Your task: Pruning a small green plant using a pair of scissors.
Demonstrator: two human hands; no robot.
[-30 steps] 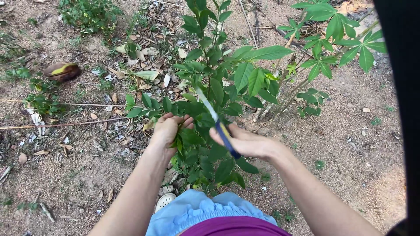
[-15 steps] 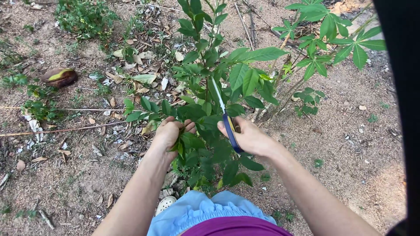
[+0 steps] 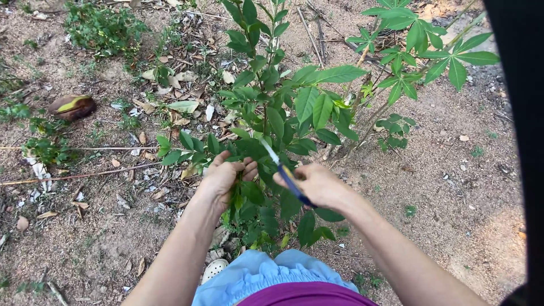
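- 1 head-worn camera looks steeply down, close over a leafy shrub and sandy ground.
- A dark edge blocks its right side.

Looking down at a leafy green shrub growing out of sandy ground. Left hand is closed around a bunch of the shrub's leaves and stems, fingers curled into the foliage. Right hand grips a blue-handled knife — pale blade angled up and left into the plant, just beside the left hand's fingertips. Second plant with long fingered leaves stands to the right. Dry fallen leaves scattered behind the shrub; a brown husk lies far left — well apart from both hands. Light blue and purple clothing at bottom edge.
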